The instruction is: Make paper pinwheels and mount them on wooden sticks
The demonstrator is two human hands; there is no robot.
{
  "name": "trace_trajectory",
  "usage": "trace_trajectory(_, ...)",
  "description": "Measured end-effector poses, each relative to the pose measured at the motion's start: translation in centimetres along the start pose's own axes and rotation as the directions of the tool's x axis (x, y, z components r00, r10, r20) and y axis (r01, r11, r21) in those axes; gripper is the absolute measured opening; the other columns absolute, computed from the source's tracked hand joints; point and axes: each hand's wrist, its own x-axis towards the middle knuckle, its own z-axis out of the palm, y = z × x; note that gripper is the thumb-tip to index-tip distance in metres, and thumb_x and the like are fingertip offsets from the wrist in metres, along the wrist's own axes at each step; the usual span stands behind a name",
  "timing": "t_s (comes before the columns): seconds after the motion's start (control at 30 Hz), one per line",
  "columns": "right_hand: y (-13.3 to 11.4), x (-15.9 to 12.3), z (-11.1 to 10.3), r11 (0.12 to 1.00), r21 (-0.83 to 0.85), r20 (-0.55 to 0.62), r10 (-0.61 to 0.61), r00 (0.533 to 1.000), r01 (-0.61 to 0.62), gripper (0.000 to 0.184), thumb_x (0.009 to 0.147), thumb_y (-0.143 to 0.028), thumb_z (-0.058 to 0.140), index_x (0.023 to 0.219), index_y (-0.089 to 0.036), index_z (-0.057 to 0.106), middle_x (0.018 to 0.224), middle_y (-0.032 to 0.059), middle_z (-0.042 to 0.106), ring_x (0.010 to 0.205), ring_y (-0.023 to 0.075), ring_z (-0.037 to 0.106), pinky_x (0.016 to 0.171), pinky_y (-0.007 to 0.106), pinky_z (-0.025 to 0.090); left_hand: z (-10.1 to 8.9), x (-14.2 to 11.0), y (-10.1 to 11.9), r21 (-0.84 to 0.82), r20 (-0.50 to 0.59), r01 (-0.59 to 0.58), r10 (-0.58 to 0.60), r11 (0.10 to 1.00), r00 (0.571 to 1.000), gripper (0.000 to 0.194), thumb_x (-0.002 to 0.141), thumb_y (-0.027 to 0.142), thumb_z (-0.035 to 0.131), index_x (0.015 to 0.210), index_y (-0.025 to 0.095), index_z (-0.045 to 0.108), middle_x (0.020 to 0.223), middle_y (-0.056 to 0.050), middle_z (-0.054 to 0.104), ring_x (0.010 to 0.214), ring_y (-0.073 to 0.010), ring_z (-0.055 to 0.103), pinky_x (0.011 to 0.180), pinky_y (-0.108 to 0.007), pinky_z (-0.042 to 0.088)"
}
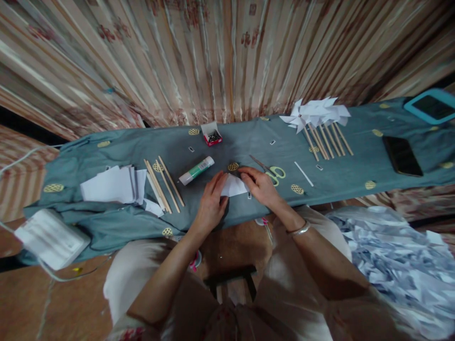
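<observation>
A small folded piece of white paper (234, 186) lies between my two hands over the near edge of the cloth. My left hand (212, 201) pinches its left side with fingers and thumb. On the right corner, my right hand (261, 186) closes its thumb and fingers; a bracelet circles that wrist. Scissors with pale green handles (277, 174) lie just beyond my right hand. Above my left hand rests a glue stick (196, 170) with a green and white label. Behind it stands an open red box (212, 135) of small dark pins or tacks.
Wooden sticks (170, 182) and a stack of white paper (110, 184) lie left. Finished paper pinwheels (320, 116) on sticks, a paper strip (304, 174), a phone (402, 155) and a blue-framed device (433, 105) lie right. A white box (53, 239) sits at the left edge; paper scraps (401, 270) heap lower right.
</observation>
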Motion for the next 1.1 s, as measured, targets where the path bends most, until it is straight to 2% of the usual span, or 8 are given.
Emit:
trace_trajectory(0.17,0.0,0.2,-0.2,1.000,0.011,-0.009,0.016,1.000,-0.016,0.030,0.093,-0.025,0.047,0.111,-0.021,0.071,0.114,0.0065,0.075,0.106,0.0227,0.069,0.096,0.039,0.052,0.0,0.1,0.4,-0.038,0.004,-0.004,0.004,0.999,1.000,0.062,0.091,0.011,0.049,0.150,0.020,0.033,0.151,-0.016,0.044,0.138,-0.0247,0.047,0.107,-0.041,0.050)
trace_trajectory(0.33,-0.5,0.6,-0.7,0.990,0.108,0.097,0.080,0.992,-0.091,0.028,0.089,-0.037,0.059,0.107,-0.020,0.073,0.094,0.0043,0.077,0.082,0.0213,0.070,0.076,0.035,0.055,0.0,0.0,0.7,0.006,0.000,-0.103,0.103,0.995,0.995,0.045,0.094,0.008,0.041,0.138,0.017,0.050,0.140,-0.015,0.056,0.129,-0.0210,0.056,0.107,-0.038,0.050)
trace_trajectory(0.47,-0.5,0.7,-0.7,0.971,0.205,0.159,0.090,0.983,-0.122,0.025,0.085,-0.041,0.063,0.093,-0.020,0.075,0.080,0.0010,0.074,0.070,0.0179,0.066,0.065,0.030,0.050,-0.3,0.0,0.6,0.105,0.018,-0.107,0.105,0.989,0.994,0.038,0.095,0.009,0.041,0.125,0.019,0.062,0.129,-0.012,0.064,0.115,-0.0213,0.063,0.097,-0.039,0.054)
trace_trajectory(0.67,0.3,0.7,-0.1,0.952,0.253,0.095,0.151,0.984,-0.171,0.021,0.079,-0.038,0.063,0.071,-0.020,0.069,0.061,-0.0022,0.063,0.057,0.0139,0.053,0.054,0.027,0.039,-1.2,0.3,1.0,0.165,-0.007,-0.193,0.197,0.967,0.980,0.027,0.096,0.014,0.047,0.106,0.019,0.071,0.113,-0.011,0.070,0.100,-0.0215,0.065,0.085,-0.039,0.053)
trace_trajectory(0.8,0.2,0.4,0.5,0.924,0.311,0.045,0.218,0.975,-0.221,0.020,0.078,-0.039,0.062,0.075,-0.020,0.067,0.058,-0.0038,0.056,0.052,0.0120,0.047,0.050,0.025,0.035,-1.6,0.4,1.6,0.153,0.001,-0.247,0.249,0.957,0.968,0.019,0.095,0.022,0.056,0.104,0.018,0.072,0.107,-0.010,0.072,0.102,-0.0234,0.063,0.086,-0.040,0.050)
trace_trajectory(0.97,-0.3,-0.1,0.3,0.942,0.241,0.020,0.237,0.971,-0.235,0.017,0.078,-0.037,0.060,0.079,-0.020,0.064,0.057,-0.0044,0.056,0.051,0.0120,0.049,0.051,0.025,0.036,-1.8,0.4,1.7,0.160,0.033,-0.254,0.252,0.954,0.967,0.017,0.095,0.026,0.058,0.097,0.019,0.073,0.098,-0.008,0.074,0.097,-0.0217,0.061,0.084,-0.039,0.048)
trace_trajectory(1.03,-0.4,-0.3,-0.1,0.955,0.193,0.002,0.229,0.973,-0.226,0.017,0.079,-0.033,0.060,0.087,-0.019,0.064,0.058,-0.0044,0.057,0.051,0.0131,0.051,0.053,0.026,0.038,-1.9,0.3,1.5,0.181,0.047,-0.242,0.238,0.953,0.970,0.018,0.096,0.025,0.056,0.095,0.020,0.074,0.096,-0.007,0.075,0.095,-0.0216,0.061,0.083,-0.038,0.047)
trace_trajectory(1.1,-0.4,-0.6,-0.5,0.970,0.132,-0.019,0.209,0.978,-0.205,0.028,0.079,-0.030,0.060,0.104,-0.018,0.064,0.059,-0.0044,0.058,0.052,0.0144,0.052,0.055,0.028,0.041,-2.0,0.2,1.4,0.200,0.058,-0.234,0.227,0.952,0.972,0.020,0.097,0.024,0.054,0.095,0.019,0.073,0.096,-0.007,0.075,0.094,-0.0215,0.062,0.082,-0.038,0.047)
